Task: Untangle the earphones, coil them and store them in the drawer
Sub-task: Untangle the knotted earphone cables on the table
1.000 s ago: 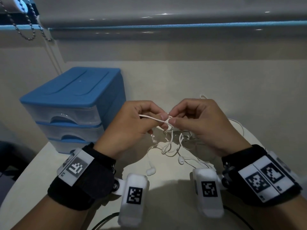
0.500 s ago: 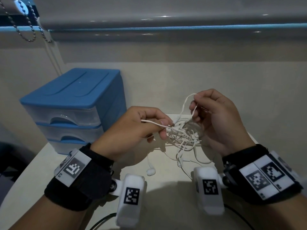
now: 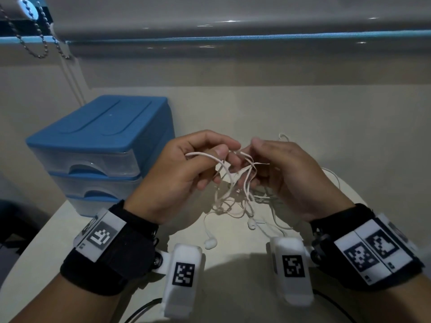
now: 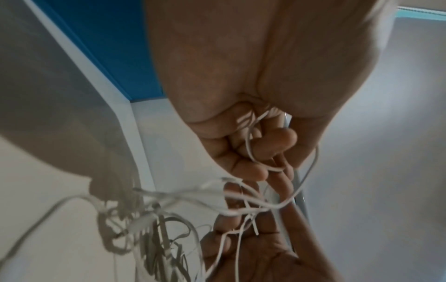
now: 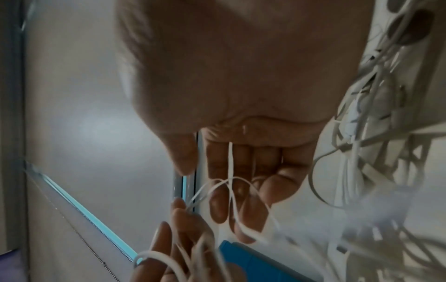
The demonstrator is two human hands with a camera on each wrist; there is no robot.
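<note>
Earphones [image 3: 235, 183] hang tangled between both hands above the counter [image 3: 233, 252]: left hand [image 3: 177, 173] pinches a cord loop, right hand [image 3: 286, 173] curls round strands; only the head view shows two earbuds dangling below and the blue drawer unit [image 3: 98, 145] left of the left hand

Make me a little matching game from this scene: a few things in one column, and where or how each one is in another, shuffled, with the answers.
Things:
1. earphones
2. drawer unit
3. left hand
4. bead chain

Places or states:
A. hangs at the top left, by the window blind
B. stands on the table, left of the hands, drawers closed
C. a tangled white bunch held up between both hands
D. pinches a loop of white cord

Pairs: 1-C, 2-B, 3-D, 4-A
</note>
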